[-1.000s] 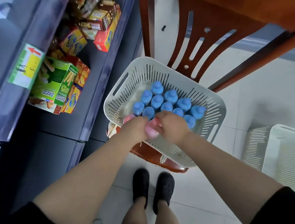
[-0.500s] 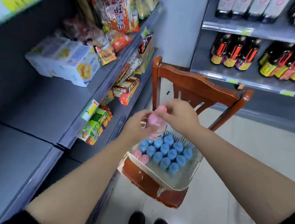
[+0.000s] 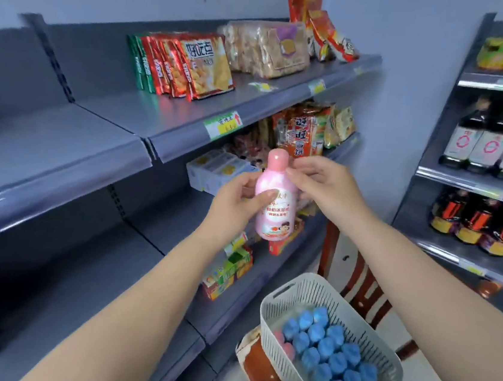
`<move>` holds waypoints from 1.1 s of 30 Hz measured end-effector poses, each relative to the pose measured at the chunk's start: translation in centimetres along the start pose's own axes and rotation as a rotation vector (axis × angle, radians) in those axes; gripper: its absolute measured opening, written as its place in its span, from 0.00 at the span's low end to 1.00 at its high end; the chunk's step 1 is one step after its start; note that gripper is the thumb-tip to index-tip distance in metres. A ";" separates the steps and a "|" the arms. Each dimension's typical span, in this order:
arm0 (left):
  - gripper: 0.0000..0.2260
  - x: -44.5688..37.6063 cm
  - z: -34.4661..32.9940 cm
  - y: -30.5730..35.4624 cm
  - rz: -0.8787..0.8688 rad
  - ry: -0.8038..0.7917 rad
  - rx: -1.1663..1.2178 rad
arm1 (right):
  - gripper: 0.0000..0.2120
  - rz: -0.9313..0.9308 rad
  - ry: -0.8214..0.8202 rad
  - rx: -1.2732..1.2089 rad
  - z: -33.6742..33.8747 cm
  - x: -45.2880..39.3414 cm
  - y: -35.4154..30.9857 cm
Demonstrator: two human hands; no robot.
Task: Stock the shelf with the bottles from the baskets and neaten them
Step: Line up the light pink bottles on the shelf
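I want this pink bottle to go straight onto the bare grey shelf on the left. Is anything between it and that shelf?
Nothing visible. The pink bottle, held by the left hand and right hand, has open air toward the bare shelf; snack packets sit on the shelf above.

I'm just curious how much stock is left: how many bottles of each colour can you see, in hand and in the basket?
Pink bottle, held by left hand and right hand: 1
Pink-capped bottles in the basket: 2
Blue-capped bottles in the basket: about 14; blur makes this approximate
Total: about 17
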State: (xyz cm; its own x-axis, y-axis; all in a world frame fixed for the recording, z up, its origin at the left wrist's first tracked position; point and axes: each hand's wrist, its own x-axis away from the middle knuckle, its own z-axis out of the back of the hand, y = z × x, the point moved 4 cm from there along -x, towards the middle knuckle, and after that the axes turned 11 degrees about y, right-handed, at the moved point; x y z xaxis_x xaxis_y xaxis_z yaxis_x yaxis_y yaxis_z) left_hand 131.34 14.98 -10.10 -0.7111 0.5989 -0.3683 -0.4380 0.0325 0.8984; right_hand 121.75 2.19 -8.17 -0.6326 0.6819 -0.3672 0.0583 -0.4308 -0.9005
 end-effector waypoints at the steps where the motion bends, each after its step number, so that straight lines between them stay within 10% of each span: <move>1: 0.10 -0.1 1.7 0.8 -0.001 0.043 0.007 | 0.10 0.006 -0.070 -0.030 -1.1 0.0 -0.5; 19: 0.11 6.1 30.9 7.8 -0.077 0.722 -0.109 | 0.18 0.315 -0.504 -0.364 -26.6 2.2 -18.8; 33: 0.12 6.4 41.3 4.5 0.014 0.994 -0.390 | 0.16 0.258 -0.674 -0.384 -40.8 2.0 -23.0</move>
State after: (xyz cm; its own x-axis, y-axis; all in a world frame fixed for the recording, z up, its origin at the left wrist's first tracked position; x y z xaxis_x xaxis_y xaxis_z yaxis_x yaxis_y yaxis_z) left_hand 147.55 52.04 1.51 -0.7701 -0.3295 -0.5463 -0.4465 -0.3332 0.8304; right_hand 150.68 37.57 2.29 -0.8844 0.0343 -0.4654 0.4490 -0.2094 -0.8686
